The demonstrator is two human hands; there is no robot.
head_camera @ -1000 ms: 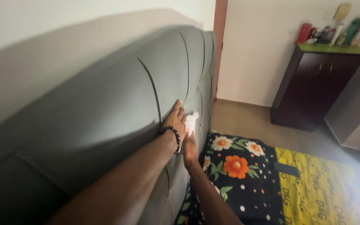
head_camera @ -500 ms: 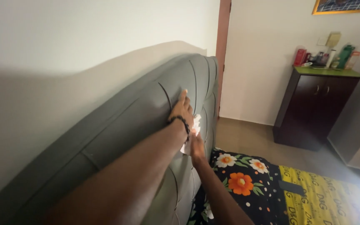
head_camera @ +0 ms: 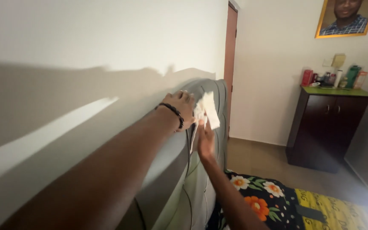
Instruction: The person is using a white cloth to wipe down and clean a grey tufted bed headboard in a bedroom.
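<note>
Two hands work together: our left hand point(head_camera: 183, 108) rests flat on the grey padded headboard's point(head_camera: 201, 170) top edge, our right hand point(head_camera: 205, 138) just beside pinches a white cloth point(head_camera: 206, 111) against it; lower panels remain unwiped.

Bedroom in a home. Padded grey headboard point(head_camera: 201, 179) stands against a plain pale wall point(head_camera: 86, 38), directly under the fingers point(head_camera: 184, 97) of the left hand. Below and to the right of the fingers, a bed with a black floral cover point(head_camera: 260, 200) and a yellow patterned cloth point(head_camera: 337, 211). Well right of the fingers, a dark wooden cabinet point(head_camera: 326, 125) with a green top, crowded with bottles and boxes point(head_camera: 333, 79). Above that, a gold-framed portrait point(head_camera: 346, 17) hangs on the wall. A brown door frame point(head_camera: 231, 55) rises just beyond the fingers. Tiled floor point(head_camera: 269, 159) between bed and cabinet.
</note>
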